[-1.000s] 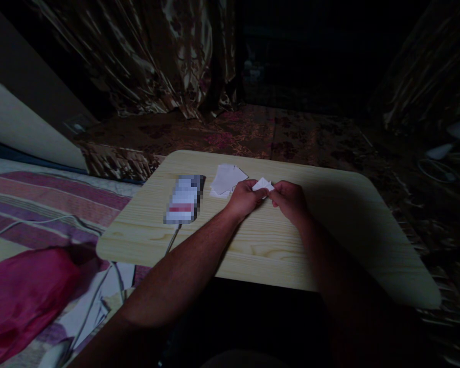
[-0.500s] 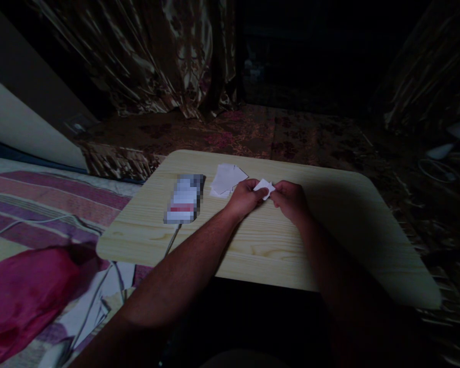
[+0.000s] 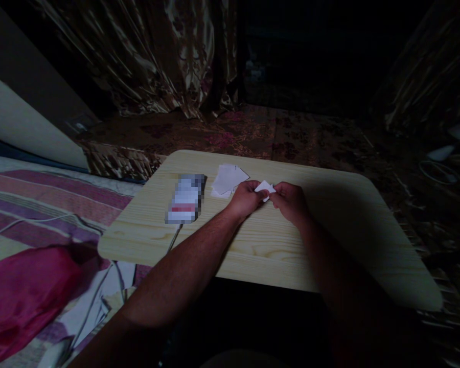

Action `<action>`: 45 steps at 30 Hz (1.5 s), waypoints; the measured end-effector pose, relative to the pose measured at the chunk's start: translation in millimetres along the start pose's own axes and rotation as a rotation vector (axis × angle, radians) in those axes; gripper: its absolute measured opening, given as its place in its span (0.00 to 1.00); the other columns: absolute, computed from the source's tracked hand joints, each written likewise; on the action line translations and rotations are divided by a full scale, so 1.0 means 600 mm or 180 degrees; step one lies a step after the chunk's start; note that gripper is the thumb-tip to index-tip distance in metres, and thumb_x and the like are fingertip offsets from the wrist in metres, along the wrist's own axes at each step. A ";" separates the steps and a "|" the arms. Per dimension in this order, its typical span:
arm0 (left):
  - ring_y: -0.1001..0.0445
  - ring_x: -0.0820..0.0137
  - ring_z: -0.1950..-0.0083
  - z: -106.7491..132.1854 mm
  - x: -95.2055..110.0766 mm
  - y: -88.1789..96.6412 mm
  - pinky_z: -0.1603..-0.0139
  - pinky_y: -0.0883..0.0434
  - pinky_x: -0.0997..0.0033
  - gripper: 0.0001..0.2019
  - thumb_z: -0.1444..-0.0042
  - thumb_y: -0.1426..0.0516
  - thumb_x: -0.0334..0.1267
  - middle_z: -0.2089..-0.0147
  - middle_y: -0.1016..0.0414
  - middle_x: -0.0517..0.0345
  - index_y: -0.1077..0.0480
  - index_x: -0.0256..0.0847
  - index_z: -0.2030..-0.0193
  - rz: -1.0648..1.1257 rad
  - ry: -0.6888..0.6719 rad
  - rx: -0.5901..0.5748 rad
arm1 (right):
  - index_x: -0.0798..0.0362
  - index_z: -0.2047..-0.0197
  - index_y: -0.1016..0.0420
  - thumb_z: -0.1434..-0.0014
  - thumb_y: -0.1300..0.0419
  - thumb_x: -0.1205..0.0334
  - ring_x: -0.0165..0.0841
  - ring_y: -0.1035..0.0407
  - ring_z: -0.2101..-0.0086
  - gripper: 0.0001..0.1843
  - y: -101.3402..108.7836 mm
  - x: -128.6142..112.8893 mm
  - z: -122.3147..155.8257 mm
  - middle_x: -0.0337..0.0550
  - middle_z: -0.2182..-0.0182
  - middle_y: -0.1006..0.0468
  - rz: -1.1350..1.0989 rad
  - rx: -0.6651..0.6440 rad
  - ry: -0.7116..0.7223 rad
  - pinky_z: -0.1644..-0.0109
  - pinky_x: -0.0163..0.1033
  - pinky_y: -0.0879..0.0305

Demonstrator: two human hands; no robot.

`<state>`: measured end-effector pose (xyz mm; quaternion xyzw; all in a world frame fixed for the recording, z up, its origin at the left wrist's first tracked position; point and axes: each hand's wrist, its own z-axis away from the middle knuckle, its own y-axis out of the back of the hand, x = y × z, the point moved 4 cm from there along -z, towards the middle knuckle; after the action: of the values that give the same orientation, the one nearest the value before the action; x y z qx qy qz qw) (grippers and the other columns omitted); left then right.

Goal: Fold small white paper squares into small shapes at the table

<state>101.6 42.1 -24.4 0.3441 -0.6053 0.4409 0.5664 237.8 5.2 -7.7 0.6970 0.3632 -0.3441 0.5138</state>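
Both my hands meet over the middle of a light wooden table [image 3: 253,245]. My left hand [image 3: 246,198] and my right hand [image 3: 290,201] each pinch one side of a small white piece of paper [image 3: 264,188], held just above the tabletop. The fingers of both hands are curled closed on it. A little behind my left hand lies a loose pile of white paper sheets [image 3: 227,179], flat on the table.
A phone [image 3: 185,199] lies left of the papers, with a cable [image 3: 173,240] running off the table's near edge. A striped bedcover [image 3: 42,204] and a red cloth [image 3: 26,291] lie to the left. Patterned curtains [image 3: 157,61] hang behind in a dark room.
The folded paper has shifted slightly between my fingers; both hands stay in nearly the same place.
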 end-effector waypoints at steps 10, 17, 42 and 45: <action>0.44 0.80 0.81 0.002 0.001 -0.002 0.78 0.48 0.75 0.11 0.60 0.37 0.39 0.81 0.36 0.64 0.33 0.36 0.75 -0.0016 0.0065 0.0074 | 0.53 0.74 0.31 0.50 0.41 0.58 0.28 0.39 0.78 0.08 0.000 -0.002 0.000 0.35 0.81 0.30 -0.0021 -0.0036 0.0061 0.75 0.34 0.47; 0.44 0.79 0.81 0.003 0.002 -0.002 0.79 0.49 0.75 0.10 0.59 0.38 0.39 0.81 0.37 0.65 0.34 0.36 0.75 0.0001 0.0037 0.0053 | 0.54 0.74 0.30 0.50 0.40 0.58 0.27 0.39 0.78 0.08 0.003 -0.004 0.001 0.35 0.80 0.31 -0.0035 -0.0061 0.0152 0.75 0.33 0.46; 0.38 0.79 0.80 0.002 0.012 0.001 0.78 0.42 0.76 0.14 0.58 0.34 0.39 0.78 0.32 0.63 0.31 0.36 0.68 0.0618 -0.0004 -0.0047 | 0.53 0.76 0.31 0.53 0.41 0.62 0.27 0.39 0.81 0.04 0.027 -0.011 -0.004 0.34 0.84 0.29 -0.0494 -0.0010 -0.0246 0.76 0.33 0.46; 0.38 0.79 0.81 -0.001 0.010 0.005 0.79 0.43 0.76 0.14 0.59 0.34 0.39 0.79 0.33 0.64 0.30 0.36 0.67 0.0492 -0.0123 0.0114 | 0.53 0.75 0.31 0.53 0.40 0.62 0.26 0.39 0.82 0.05 0.022 -0.016 -0.004 0.34 0.84 0.29 -0.0520 -0.0120 -0.0324 0.77 0.33 0.48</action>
<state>98.3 44.2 -18.7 0.3148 -0.6330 0.4873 0.5126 244.8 3.3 7.2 0.6368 0.3987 -0.4128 0.5149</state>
